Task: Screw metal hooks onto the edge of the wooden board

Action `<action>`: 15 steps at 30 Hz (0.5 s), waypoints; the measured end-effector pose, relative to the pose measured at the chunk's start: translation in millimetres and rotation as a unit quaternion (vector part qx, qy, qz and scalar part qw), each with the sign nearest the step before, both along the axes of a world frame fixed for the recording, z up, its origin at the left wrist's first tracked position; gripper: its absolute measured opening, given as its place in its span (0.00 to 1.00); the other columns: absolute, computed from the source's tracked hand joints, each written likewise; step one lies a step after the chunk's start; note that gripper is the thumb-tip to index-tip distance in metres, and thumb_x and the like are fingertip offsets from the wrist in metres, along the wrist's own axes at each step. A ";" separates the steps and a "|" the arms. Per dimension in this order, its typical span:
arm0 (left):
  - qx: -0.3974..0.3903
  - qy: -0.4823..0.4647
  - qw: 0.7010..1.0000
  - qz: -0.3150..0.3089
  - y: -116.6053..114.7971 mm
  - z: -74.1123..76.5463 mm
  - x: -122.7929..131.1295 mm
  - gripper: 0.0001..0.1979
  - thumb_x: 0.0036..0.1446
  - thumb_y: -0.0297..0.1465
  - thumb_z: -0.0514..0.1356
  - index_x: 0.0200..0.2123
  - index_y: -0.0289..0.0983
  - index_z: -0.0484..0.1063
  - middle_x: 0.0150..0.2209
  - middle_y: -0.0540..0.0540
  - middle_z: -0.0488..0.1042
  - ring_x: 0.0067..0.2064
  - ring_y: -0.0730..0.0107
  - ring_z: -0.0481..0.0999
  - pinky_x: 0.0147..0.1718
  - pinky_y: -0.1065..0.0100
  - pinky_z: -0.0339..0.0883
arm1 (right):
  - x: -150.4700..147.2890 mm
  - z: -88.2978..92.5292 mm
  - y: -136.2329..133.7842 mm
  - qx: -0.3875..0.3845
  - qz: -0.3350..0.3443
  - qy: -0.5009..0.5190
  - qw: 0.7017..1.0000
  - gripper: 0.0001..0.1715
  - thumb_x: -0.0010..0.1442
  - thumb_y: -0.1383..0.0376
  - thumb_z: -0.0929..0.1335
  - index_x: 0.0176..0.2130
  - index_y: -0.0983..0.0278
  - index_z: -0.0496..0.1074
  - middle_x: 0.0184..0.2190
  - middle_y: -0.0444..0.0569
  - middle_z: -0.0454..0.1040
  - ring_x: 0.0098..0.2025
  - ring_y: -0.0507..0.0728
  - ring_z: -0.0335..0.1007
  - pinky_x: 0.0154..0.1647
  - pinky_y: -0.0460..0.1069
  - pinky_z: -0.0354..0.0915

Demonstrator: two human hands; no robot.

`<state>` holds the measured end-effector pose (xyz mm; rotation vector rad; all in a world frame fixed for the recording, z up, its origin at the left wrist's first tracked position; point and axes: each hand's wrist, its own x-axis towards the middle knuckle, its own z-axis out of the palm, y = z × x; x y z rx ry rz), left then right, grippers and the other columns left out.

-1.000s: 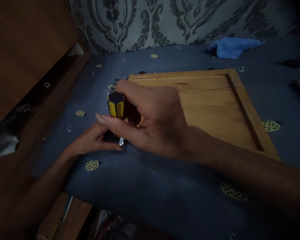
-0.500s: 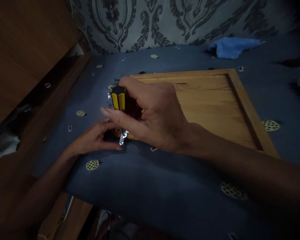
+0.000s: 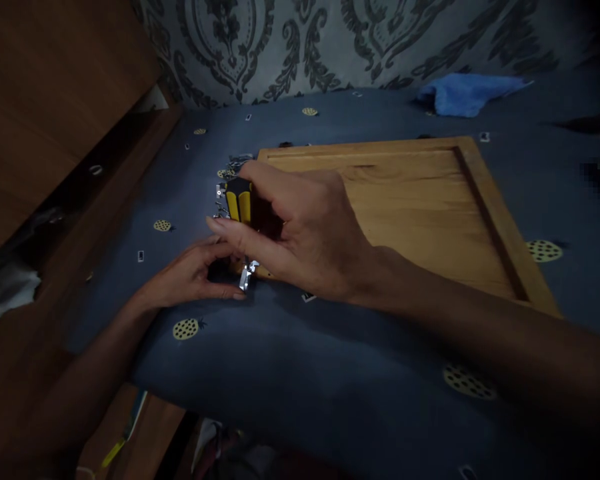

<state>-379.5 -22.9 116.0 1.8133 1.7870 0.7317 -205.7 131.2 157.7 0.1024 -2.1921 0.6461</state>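
My right hand (image 3: 305, 233) is closed around the yellow and black handle of a screwdriver (image 3: 239, 200), held nearly upright. Its shaft points down to a small shiny metal latch (image 3: 247, 275) at the near left corner of a wooden panel (image 3: 420, 207) with a raised rim. The tip's exact seat cannot be made out. My left hand (image 3: 193, 270) curls around that corner, its thumb against the latch and its fingers partly hidden behind my right hand. Just beyond the screwdriver handle lie several small metal pieces and screws (image 3: 223, 210).
Under the panel is a dark blue cloth (image 3: 305, 373) printed with pineapples. A blue rag (image 3: 463, 95) lies at the back right, near the patterned wall (image 3: 290, 47). On the left stands a wooden cabinet (image 3: 60, 100); a yellow-tipped object (image 3: 113, 453) lies below the cloth's front edge.
My right hand and the screwdriver handle have shifted down very slightly. My left hand, the latch and the panel hold nearly the same places.
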 end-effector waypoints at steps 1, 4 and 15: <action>0.003 0.003 1.000 -0.001 0.0 -0.1 -0.4 0.28 0.58 0.54 0.69 0.54 0.42 0.79 0.47 0.45 0.78 0.50 0.53 0.77 0.52 0.55 0.74 | -0.2 -0.1 -0.1 -0.001 -0.002 -0.005 1.000 0.18 0.72 0.59 0.70 0.32 0.63 0.65 0.25 0.37 0.66 0.23 0.47 0.54 0.27 0.45 0.54; 0.005 0.013 1.000 -0.003 -0.1 -0.3 -1.7 0.28 0.58 0.53 0.70 0.55 0.43 0.78 0.48 0.45 0.78 0.49 0.53 0.77 0.51 0.55 0.74 | -0.8 -1.1 -0.3 -0.008 0.003 -0.002 1.000 0.19 0.72 0.60 0.70 0.31 0.62 0.64 0.24 0.36 0.62 0.23 0.48 0.55 0.27 0.46 0.54; -0.001 -0.003 1.000 -0.001 -0.8 -3.2 -3.3 0.27 0.57 0.55 0.70 0.48 0.40 0.79 0.44 0.45 0.78 0.48 0.54 0.78 0.52 0.54 0.73 | -2.0 0.1 -1.2 -0.003 0.011 -0.030 0.999 0.14 0.71 0.61 0.71 0.36 0.63 0.66 0.26 0.36 0.64 0.29 0.49 0.65 0.30 0.46 0.56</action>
